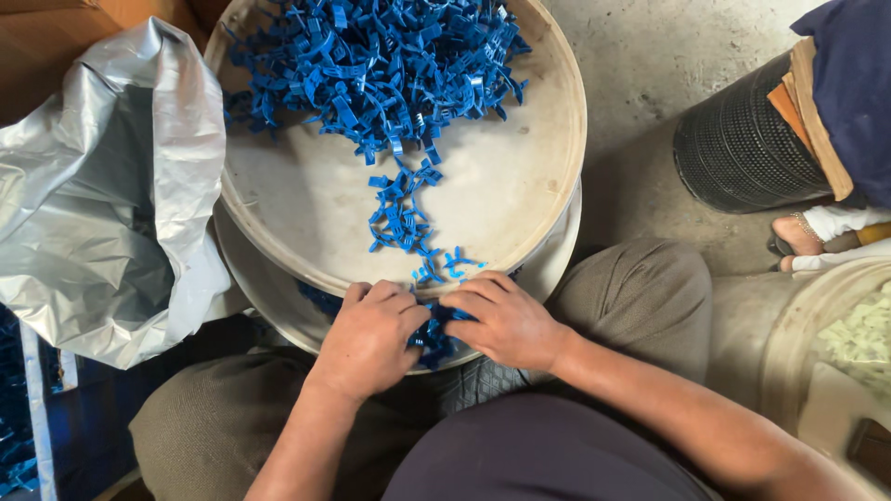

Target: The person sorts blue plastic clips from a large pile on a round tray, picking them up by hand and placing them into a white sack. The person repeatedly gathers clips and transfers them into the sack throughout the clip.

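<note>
Both hands, left hand point(369, 336) and right hand point(504, 320), pinch a small clump of blue plastic clips point(432, 336) at the round tray's point(557, 186) near rim, the big pile point(380, 65) lying straight beyond, equally reachable.

Small workshop, piecework done on the floor. Bare, stained concrete floor point(650, 56). Worker seated low, a round shallow tray point(557, 121) on the lap heaped with loose blue plastic parts point(380, 65). Big silver plastic sack point(102, 186) open alongside. Black ribbed stool point(733, 148) close by; a second tray point(789, 325) holding pale pieces point(858, 339) at right.
</note>
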